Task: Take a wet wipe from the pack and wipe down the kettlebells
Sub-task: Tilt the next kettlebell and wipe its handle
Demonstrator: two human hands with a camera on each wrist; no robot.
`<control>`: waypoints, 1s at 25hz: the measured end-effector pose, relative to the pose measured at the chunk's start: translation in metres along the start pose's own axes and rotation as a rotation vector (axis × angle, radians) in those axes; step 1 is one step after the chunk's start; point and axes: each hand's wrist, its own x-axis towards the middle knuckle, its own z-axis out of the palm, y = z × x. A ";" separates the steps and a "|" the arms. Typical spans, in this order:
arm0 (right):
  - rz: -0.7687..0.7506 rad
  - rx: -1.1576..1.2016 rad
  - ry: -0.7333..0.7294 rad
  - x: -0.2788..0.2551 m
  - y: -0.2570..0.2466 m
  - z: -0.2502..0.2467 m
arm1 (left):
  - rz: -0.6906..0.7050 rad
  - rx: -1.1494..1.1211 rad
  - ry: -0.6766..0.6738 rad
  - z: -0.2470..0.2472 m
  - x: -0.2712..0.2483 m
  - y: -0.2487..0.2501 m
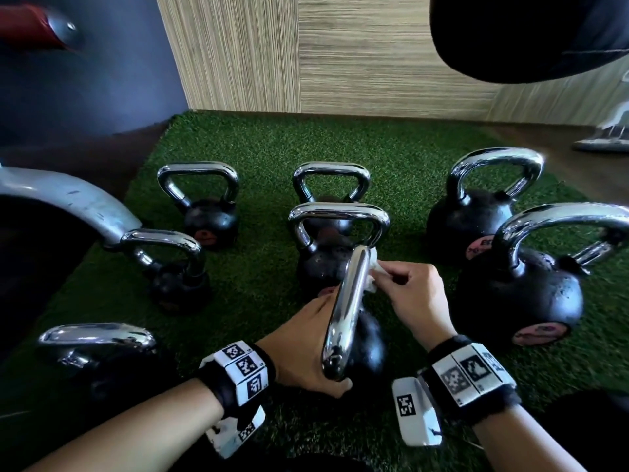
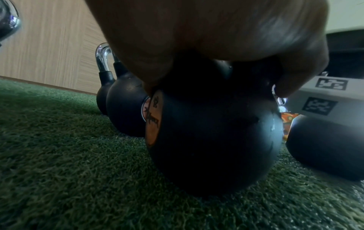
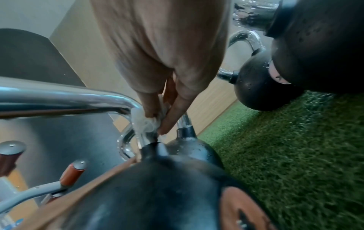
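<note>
The right hand [image 1: 413, 294] pinched the wipe [image 1: 371, 277] against the far bend of the kettlebell [image 1: 366, 349] handle [image 1: 349, 301], which ran lengthwise away from the person. The left hand [image 1: 303, 349] gripped the bell beneath, steadying it.

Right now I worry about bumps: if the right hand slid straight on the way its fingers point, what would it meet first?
Probably the chrome handle of the kettlebell the left hand steadies: the right hand already presses the wet wipe against it.
</note>
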 end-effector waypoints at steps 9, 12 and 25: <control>-0.448 -0.113 -0.003 0.006 -0.027 -0.019 | -0.106 0.052 -0.092 -0.013 0.013 0.004; -0.439 -0.168 -0.035 0.022 -0.033 -0.025 | -0.114 0.107 -0.117 -0.015 0.019 0.002; -0.382 0.077 -0.215 -0.046 -0.064 -0.026 | -0.172 0.002 -0.193 -0.021 0.029 -0.015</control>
